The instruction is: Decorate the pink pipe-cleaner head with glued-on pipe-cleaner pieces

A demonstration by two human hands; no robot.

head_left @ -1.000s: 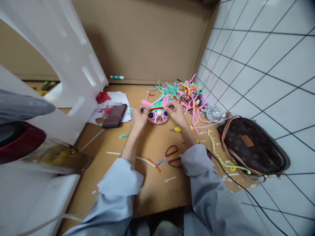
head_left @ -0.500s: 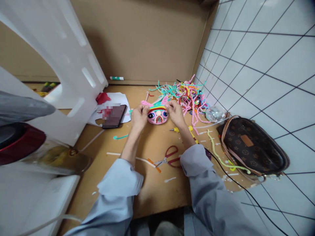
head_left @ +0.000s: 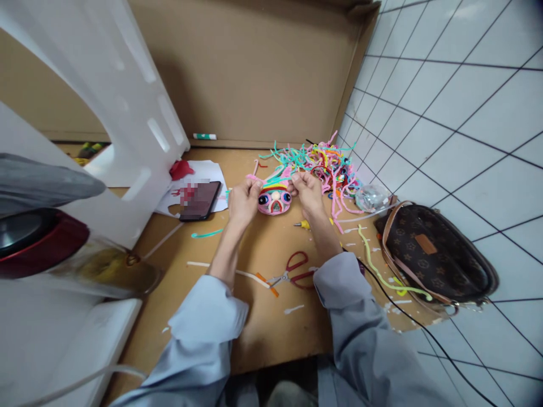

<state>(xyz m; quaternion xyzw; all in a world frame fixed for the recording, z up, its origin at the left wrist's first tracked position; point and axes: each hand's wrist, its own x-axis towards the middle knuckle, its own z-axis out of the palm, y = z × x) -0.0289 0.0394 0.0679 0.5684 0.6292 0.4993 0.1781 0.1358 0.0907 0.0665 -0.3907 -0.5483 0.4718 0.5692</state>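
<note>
My left hand [head_left: 245,202] and right hand [head_left: 308,194] are each closed to a pinch, thumb against fingers, on the upper sides of a toy face [head_left: 275,195]. It sits between them, upright, with big round eyes, a rainbow band above and pink ears at the top (whether its lower edge touches the tabletop [head_left: 275,333], I can't tell).

Under my right wrist pokes the metal tip of a yellow tool [head_left: 304,224], mostly hidden by my forearm. Just beyond and to the right of my right hand is a tangled heap of fuzzy wires [head_left: 322,161] in pink, turquoise, yellow and red.

Closer to my body than the hands, between my forearms, red-handled scissors [head_left: 285,277] lie with their handles spread, touching orange strips [head_left: 274,292]. A white strip [head_left: 254,277] runs under my left forearm.

Left of my left hand lie a turquoise wire [head_left: 206,233] and a dark phone [head_left: 207,200], partly on a sheet of paper [head_left: 212,169]. Well to the right of my right hand are a yellow-green wire [head_left: 370,261] and a brown handbag [head_left: 449,251].
</note>
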